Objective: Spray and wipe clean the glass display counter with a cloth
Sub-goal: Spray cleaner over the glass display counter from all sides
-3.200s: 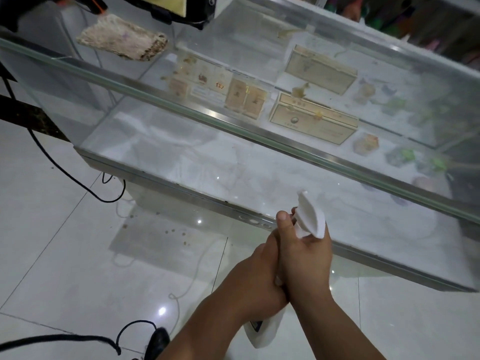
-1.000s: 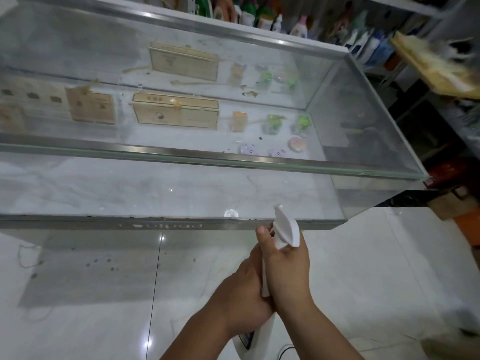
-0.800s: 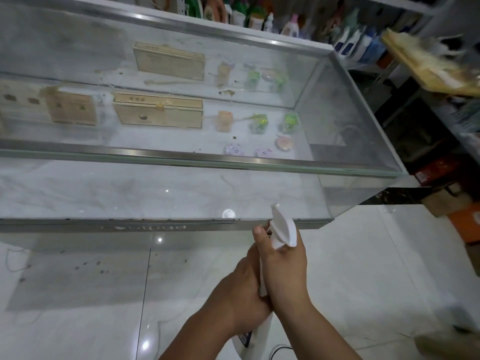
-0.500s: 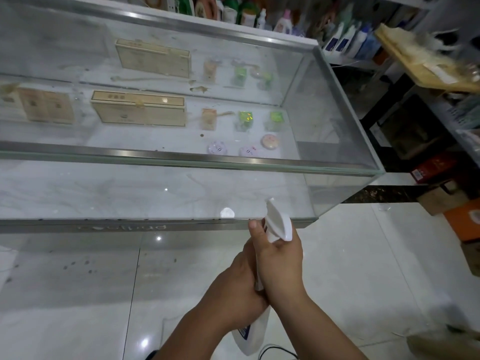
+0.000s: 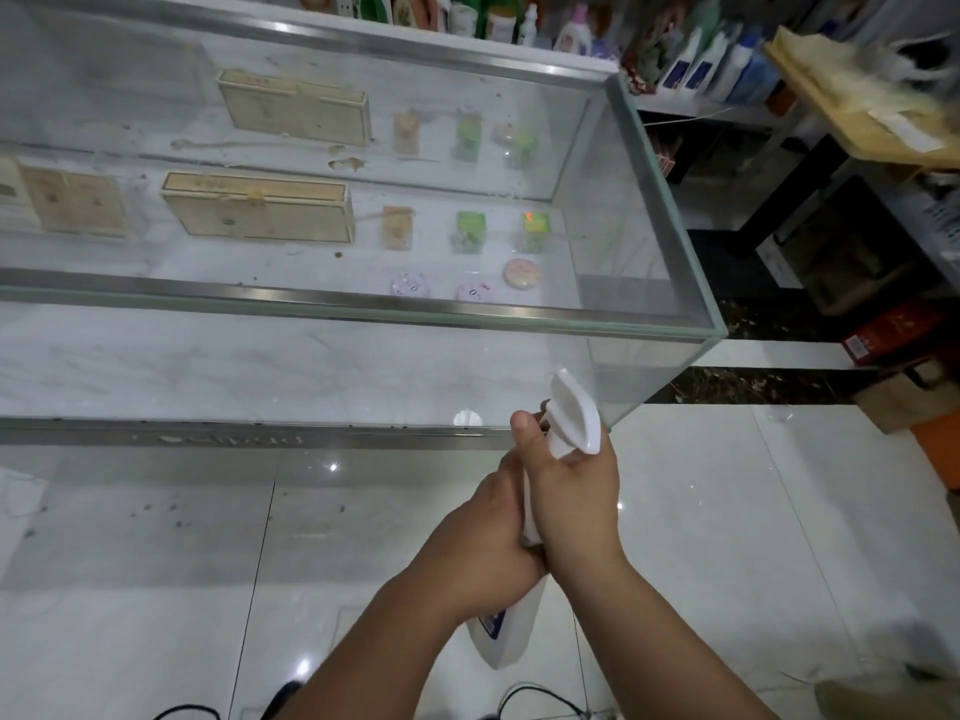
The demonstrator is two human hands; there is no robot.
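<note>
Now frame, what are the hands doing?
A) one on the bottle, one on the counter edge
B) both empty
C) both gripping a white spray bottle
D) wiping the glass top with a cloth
C: the left hand and right hand both wrap the white spray bottle, held short of the glass counter.

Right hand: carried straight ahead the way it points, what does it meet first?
Probably the display counter, its front glass near the right corner; the spray bottle in the right hand would touch first. Depth unclear.
</note>
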